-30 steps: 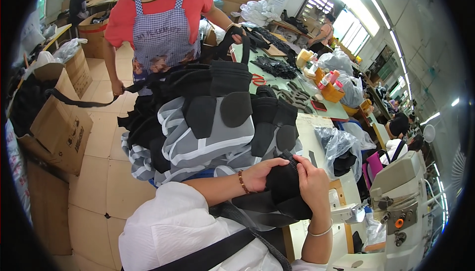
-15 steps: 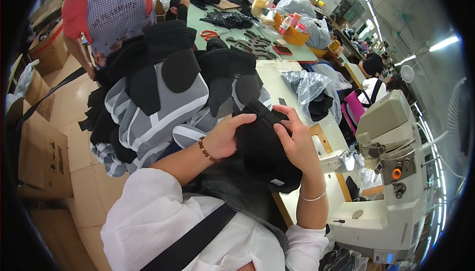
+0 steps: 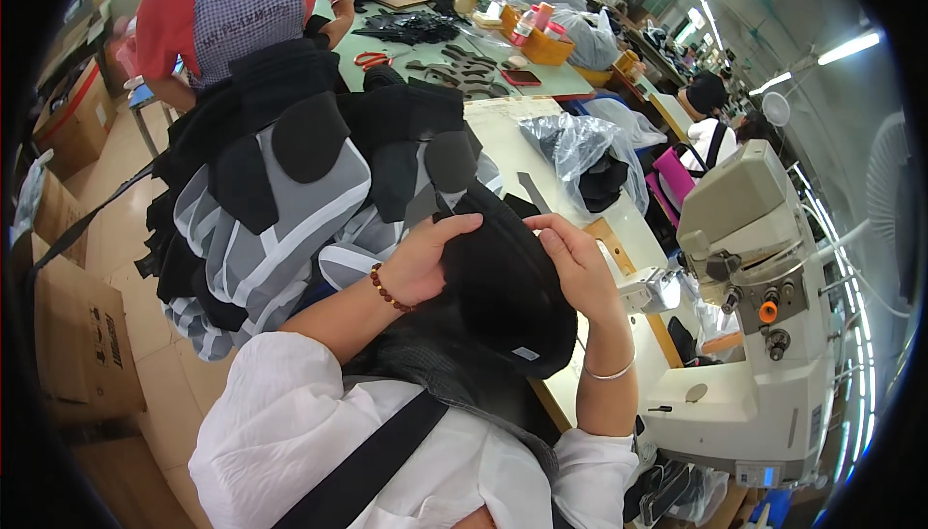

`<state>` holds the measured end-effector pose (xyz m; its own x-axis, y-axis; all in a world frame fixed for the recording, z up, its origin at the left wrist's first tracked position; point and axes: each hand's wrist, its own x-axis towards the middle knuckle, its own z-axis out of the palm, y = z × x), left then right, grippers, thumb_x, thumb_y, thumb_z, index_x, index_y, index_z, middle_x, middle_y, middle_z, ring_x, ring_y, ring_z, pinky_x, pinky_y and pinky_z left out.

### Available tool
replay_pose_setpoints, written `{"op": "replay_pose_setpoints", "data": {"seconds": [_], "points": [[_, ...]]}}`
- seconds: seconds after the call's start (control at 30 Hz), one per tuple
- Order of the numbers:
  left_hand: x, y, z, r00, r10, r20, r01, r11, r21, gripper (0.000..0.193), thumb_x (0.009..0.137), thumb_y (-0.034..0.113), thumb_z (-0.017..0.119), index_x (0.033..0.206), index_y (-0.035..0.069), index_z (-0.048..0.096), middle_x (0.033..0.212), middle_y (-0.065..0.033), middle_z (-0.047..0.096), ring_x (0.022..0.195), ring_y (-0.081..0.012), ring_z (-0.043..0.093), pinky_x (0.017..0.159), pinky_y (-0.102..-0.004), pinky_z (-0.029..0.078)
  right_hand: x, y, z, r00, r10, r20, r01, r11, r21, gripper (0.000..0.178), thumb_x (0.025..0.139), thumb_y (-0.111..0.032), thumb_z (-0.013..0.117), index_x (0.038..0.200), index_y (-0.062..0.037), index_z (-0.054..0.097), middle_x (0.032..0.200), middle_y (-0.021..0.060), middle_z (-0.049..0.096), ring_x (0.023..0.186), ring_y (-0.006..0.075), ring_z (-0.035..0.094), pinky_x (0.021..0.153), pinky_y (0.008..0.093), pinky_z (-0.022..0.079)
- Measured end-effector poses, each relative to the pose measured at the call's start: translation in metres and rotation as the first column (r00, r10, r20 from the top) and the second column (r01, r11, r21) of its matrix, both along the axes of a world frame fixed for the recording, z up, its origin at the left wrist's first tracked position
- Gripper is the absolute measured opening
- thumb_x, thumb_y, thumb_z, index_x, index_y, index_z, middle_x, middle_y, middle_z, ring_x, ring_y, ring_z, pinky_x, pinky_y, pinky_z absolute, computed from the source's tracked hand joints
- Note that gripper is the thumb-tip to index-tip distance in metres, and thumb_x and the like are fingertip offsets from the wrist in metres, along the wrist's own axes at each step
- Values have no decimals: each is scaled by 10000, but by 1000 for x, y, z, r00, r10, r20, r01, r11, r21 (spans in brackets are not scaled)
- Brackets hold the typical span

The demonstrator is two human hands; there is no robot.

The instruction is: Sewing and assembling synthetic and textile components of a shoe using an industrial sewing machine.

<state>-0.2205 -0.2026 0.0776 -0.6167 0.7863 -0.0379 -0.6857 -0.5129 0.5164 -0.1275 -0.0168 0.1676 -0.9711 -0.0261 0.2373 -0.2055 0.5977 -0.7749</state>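
A black padded fabric piece (image 3: 507, 302) with a small white label hangs between my two hands above my lap. My left hand (image 3: 430, 257), with a beaded bracelet at its wrist, pinches the near left of its upper edge between thumb and fingers. At the upper right edge, my right hand (image 3: 578, 263) grips the same piece with thumb and fingertips. Some fingers of both hands are hidden behind the fabric. Just beyond my left hand lies a large pile of grey and black padded pieces (image 3: 285, 210) with white trim.
A sewing machine (image 3: 744, 316) stands to my right on a pale table (image 3: 498, 128). Clear plastic bags (image 3: 585, 157) with black material lie behind it. Red scissors (image 3: 372, 60) and a phone (image 3: 521, 77) rest on the green table. A person in a checked apron (image 3: 246, 17) stands across the pile. Cardboard boxes (image 3: 82, 336) are at left.
The black piece's upper edge, bunched and ridged before, now looks smooth and stretched out. Both hands still hold it. The head view has shifted, and the other person's arms have changed position.
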Motion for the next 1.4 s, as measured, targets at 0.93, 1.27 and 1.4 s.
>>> {"op": "replay_pose_setpoints", "data": {"seconds": [0.93, 1.27, 1.4], "points": [[1, 102, -26, 999, -33, -37, 33, 999, -2, 233, 961, 105, 607, 1156, -20, 629, 1113, -133, 694, 995, -244, 684, 905, -380, 555, 139, 108, -35, 944, -142, 297, 267, 858, -439, 296, 996, -49, 525, 1276, 48, 548, 1129, 42, 660, 1005, 93, 598, 916, 253, 486], [14, 111, -20, 998, -49, -40, 48, 998, -26, 230, 953, 73, 604, 1166, -10, 622, 1112, -119, 690, 995, -234, 682, 900, -377, 554, 148, 123, -60, 934, -199, 295, 325, 818, -474, 270, 1014, -79, 516, 1259, 25, 562, 1132, 35, 650, 1024, 94, 590, 939, 252, 464], [16, 108, -20, 996, -93, 7, 93, 995, -23, 200, 936, 34, 613, 1133, 1, 630, 1075, -118, 697, 964, -246, 696, 871, -387, 571, 150, 127, -80, 908, -256, 330, 393, 792, -467, 280, 996, -90, 566, 1257, 14, 566, 1123, 15, 638, 1007, 80, 578, 934, 245, 459]]}}
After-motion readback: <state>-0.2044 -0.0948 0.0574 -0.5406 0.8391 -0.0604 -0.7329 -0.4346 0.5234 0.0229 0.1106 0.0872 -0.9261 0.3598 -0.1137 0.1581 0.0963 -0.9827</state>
